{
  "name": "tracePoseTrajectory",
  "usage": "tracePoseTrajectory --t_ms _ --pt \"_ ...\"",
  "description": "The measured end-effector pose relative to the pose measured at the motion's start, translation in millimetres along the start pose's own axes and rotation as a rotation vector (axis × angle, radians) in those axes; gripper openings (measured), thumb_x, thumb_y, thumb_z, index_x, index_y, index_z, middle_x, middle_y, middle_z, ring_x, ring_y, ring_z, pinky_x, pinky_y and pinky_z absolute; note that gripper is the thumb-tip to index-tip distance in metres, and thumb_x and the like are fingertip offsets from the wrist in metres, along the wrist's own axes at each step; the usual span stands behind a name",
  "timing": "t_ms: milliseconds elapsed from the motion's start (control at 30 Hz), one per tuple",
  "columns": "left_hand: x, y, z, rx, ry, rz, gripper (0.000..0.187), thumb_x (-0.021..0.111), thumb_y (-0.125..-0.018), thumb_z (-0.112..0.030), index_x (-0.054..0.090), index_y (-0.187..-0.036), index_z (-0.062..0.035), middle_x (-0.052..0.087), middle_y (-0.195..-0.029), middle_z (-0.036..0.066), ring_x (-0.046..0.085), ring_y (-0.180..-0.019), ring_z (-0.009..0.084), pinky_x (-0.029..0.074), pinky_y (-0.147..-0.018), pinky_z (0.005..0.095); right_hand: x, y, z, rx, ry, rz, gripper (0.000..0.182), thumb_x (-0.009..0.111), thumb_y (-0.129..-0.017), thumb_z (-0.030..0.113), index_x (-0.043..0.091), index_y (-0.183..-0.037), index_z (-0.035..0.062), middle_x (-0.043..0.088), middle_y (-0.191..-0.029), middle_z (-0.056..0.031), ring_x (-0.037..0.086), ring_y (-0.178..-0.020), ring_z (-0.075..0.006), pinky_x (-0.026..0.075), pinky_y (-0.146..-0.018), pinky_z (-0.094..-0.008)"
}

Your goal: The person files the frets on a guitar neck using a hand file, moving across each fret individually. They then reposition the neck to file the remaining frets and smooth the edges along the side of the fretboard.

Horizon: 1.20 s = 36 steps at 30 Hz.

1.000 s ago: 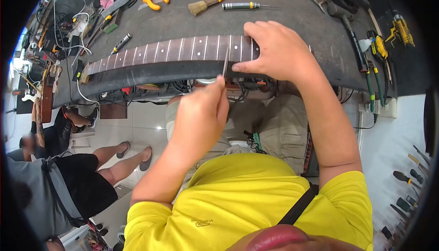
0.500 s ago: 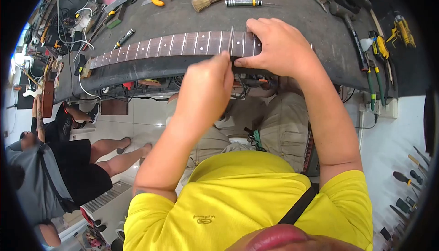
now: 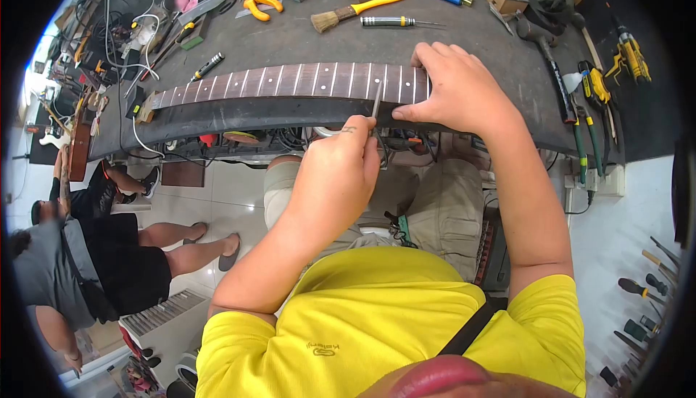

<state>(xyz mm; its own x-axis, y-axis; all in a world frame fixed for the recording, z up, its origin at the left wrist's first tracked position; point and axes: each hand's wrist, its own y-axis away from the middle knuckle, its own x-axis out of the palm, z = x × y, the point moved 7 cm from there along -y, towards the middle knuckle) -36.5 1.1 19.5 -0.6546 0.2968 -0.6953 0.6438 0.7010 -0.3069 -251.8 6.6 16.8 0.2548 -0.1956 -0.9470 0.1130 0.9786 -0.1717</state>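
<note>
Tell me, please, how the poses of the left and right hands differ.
The left hand is closed around a thin tool, while the right hand is spread across the fretted neck.
The left hand is on the side of the neck nearer the body; the right hand reaches over it, fingers on the far side, thumb on the near side.
Both are bare.

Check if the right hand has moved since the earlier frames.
Yes, rightward: against the screwdriver beside the paintbrush, the right hand sits further right, exposing more of the fretboard.
</note>
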Motion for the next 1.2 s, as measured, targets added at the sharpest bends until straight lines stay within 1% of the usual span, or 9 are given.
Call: tracePoseTrajectory --t_ms 100,200,333,433,567,700,867,1000,1200 --pt "4 -21 1 0.122 -0.015 -0.069 0.014 0.072 -0.102 -0.001 0.074 -0.114 0.0043 0.073 -0.081 0.026 0.074 -0.072 0.0446 0.056 -0.064 0.0448 3 -1 -1 0.016 -0.002 0.006 0.078 0.095 -0.072 0.061 0.067 -0.12 0.0052 0.073 -0.119 -0.0165 0.068 -0.119 -0.0391 0.055 -0.104 -0.0489" --pt "9 -58 -1 0.03 -0.081 0.011 0.011 0.071 -0.101 0.001 0.075 -0.111 0.0056 0.072 -0.084 0.029 0.073 -0.077 0.0494 0.057 -0.066 0.0472 0 -2 1 0.053 -0.027 0.056 0.075 0.095 -0.073 0.059 0.068 -0.118 0.0056 0.073 -0.119 -0.0159 0.068 -0.12 -0.0388 0.055 -0.104 -0.0488" --pt "2 -9 -14 0.123 -0.056 -0.048 0.014 0.072 -0.1 0.003 0.075 -0.113 0.0061 0.069 -0.082 0.03 0.073 -0.079 0.0497 0.057 -0.067 0.048 0 0 -4 0.03 -0.057 -0.02 0.073 0.094 -0.073 0.059 0.068 -0.117 0.0059 0.073 -0.118 -0.0155 0.068 -0.121 -0.0385 0.056 -0.103 -0.0488" --pt "-2 -19 -13 0.099 -0.098 0.049 0.015 0.072 -0.1 0.002 0.076 -0.113 0.0065 0.069 -0.083 0.031 0.072 -0.081 0.0507 0.057 -0.068 0.0484 3 1 -1 0.023 -0.061 -0.009 0.072 0.094 -0.073 0.058 0.069 -0.115 0.0057 0.073 -0.118 -0.0156 0.068 -0.12 -0.0384 0.056 -0.102 -0.0489" --pt "11 -56 0 0.095 -0.15 0.03 0.014 0.072 -0.1 0.003 0.077 -0.112 0.0072 0.071 -0.088 0.033 0.072 -0.082 0.0517 0.058 -0.068 0.0478 3 0 -2 0.054 -0.05 0.006 0.071 0.094 -0.073 0.057 0.069 -0.114 0.0056 0.074 -0.117 -0.0157 0.069 -0.12 -0.0383 0.056 -0.103 -0.0486" --pt "1 -4 -5 0.065 -0.035 -0.008 0.016 0.07 -0.103 -0.003 0.077 -0.112 0.0068 0.072 -0.087 0.032 0.073 -0.081 0.0513 0.059 -0.069 0.0477 0 0 -4 0.033 -0.067 -0.04 0.071 0.094 -0.073 0.057 0.069 -0.114 0.0049 0.074 -0.117 -0.0159 0.068 -0.12 -0.0382 0.056 -0.103 -0.0486" --pt "10 -62 5 0.08 -0.082 0.038 0.005 0.072 -0.099 0.006 0.075 -0.103 0.0065 0.069 -0.082 0.029 0.072 -0.077 0.0491 0.057 -0.066 0.0456 -1 -1 1 0.071 -0.059 0.039 0.071 0.094 -0.072 0.057 0.069 -0.113 0.0052 0.074 -0.117 -0.0162 0.069 -0.12 -0.0379 0.056 -0.103 -0.0486" --pt "6 -4 -7 0.202 -0.078 -0.046 0.009 0.071 -0.1 0.005 0.074 -0.109 0.0052 0.068 -0.081 0.029 0.071 -0.076 0.0499 0.056 -0.065 0.0479 0 -1 -5 0.047 -0.057 -0.009 0.072 0.094 -0.073 0.057 0.068 -0.114 0.005 0.074 -0.118 -0.0162 0.068 -0.121 -0.0383 0.056 -0.103 -0.0488" --pt "5 -48 3 0.145 -0.084 0.043 0.013 0.071 -0.1 0.004 0.075 -0.113 0.0073 0.07 -0.086 0.031 0.07 -0.077 0.052 0.056 -0.066 0.0488 1 -1 -1 0.071 -0.05 0.029 0.072 0.094 -0.072 0.058 0.069 -0.114 0.0058 0.074 -0.119 -0.0162 0.069 -0.12 -0.0379 0.057 -0.103 -0.0484"
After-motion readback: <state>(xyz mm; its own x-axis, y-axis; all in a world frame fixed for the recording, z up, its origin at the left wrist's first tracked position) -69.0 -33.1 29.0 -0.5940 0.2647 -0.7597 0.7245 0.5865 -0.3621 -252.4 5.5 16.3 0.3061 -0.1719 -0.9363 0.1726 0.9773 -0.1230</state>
